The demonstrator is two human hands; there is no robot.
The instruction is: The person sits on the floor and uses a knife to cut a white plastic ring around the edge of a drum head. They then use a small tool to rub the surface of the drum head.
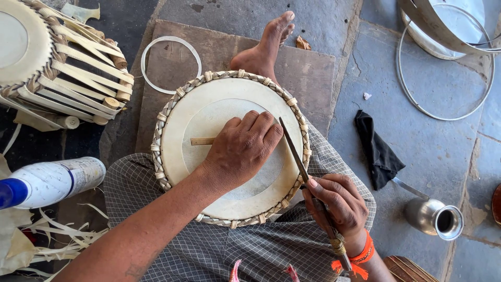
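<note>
A round drum head (177,125) with a braided leather rim rests on my lap. My left hand (241,149) lies flat on the pale skin at its middle, fingers closed over a small wooden stick (201,141) that pokes out to the left. My right hand (336,201) grips a long thin metal tool (292,149) like a pen. The tool's tip reaches the skin just beside my left fingertips.
A second strapped drum (57,62) lies at the upper left. A white bottle with a blue cap (52,180) and leather scraps (57,237) sit at the left. A white ring (171,64), metal hoops (443,73), a black cloth (378,151) and a steel cup (436,218) lie around.
</note>
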